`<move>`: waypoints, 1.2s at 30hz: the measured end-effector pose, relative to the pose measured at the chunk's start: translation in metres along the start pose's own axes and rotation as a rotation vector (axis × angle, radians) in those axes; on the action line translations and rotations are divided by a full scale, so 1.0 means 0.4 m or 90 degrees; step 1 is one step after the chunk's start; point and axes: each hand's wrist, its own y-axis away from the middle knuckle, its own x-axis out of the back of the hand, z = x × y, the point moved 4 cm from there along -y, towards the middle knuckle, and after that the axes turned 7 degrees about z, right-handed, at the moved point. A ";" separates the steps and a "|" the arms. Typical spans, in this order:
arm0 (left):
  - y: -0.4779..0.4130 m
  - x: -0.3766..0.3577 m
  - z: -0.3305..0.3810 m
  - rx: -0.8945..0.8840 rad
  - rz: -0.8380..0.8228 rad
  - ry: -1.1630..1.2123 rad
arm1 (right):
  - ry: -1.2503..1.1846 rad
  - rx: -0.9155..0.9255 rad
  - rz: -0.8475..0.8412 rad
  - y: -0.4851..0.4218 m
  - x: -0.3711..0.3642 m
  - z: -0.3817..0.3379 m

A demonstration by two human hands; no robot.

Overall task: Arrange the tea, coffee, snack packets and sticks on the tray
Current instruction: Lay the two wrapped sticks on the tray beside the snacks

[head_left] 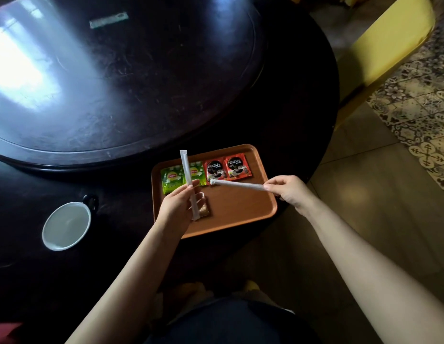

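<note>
An orange tray point(240, 209) lies at the near edge of the dark round table. Along its far side sit two green tea packets point(171, 178) and two red coffee packets point(237, 167). My left hand point(175, 207) holds one white paper-wrapped stick point(187, 175) upright over the tea packets. My right hand point(286, 188) holds a second white stick point(240, 185) nearly level, its tip pointing left just below the coffee packets. A small clear snack packet point(205, 207) with brown contents lies on the tray, partly hidden behind my left hand and stick.
A dark mug with a white inside point(66, 225) stands left of the tray. A long sachet point(109, 19) lies far back on the raised turntable point(116, 83). A yellow chair point(384, 45) stands at the right, over patterned floor tiles.
</note>
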 end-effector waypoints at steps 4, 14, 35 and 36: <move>-0.007 0.047 0.003 -0.015 0.052 -0.012 | 0.146 0.069 0.020 -0.069 -0.022 0.009; 0.011 0.090 -0.011 -0.014 0.098 0.033 | 0.415 0.158 0.034 -0.129 -0.057 -0.019; 0.046 -0.027 -0.004 -0.104 0.023 -0.219 | 0.041 0.132 -0.135 -0.014 -0.094 -0.158; 0.051 -0.040 -0.003 -0.110 0.007 -0.245 | 0.031 0.149 -0.178 0.006 -0.099 -0.176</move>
